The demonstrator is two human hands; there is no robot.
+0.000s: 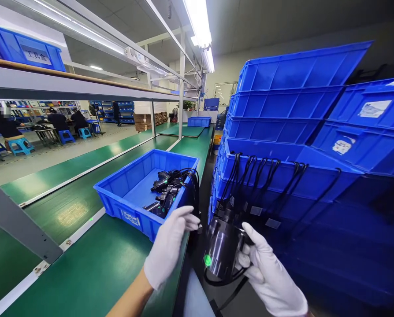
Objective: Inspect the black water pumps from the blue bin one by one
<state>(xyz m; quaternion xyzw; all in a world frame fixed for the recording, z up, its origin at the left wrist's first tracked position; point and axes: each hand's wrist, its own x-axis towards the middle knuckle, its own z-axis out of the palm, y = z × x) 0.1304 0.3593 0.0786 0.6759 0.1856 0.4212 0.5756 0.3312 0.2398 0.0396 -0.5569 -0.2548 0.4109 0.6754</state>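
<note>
Right hand (269, 277) gripped a dark metal cylinder (221, 248), fingers wrapped round its right flank. Long axis was near upright, slightly tilted. The green-dotted end pointed down-left. Left hand (170, 246) was loosely open just left of the grip, at the blue bin (131, 193) corner; contact unclear.

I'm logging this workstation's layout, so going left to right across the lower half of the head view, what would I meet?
Green conveyor belt → blue bin → left hand → dark metal device → right hand → stacked blue crates.
</note>
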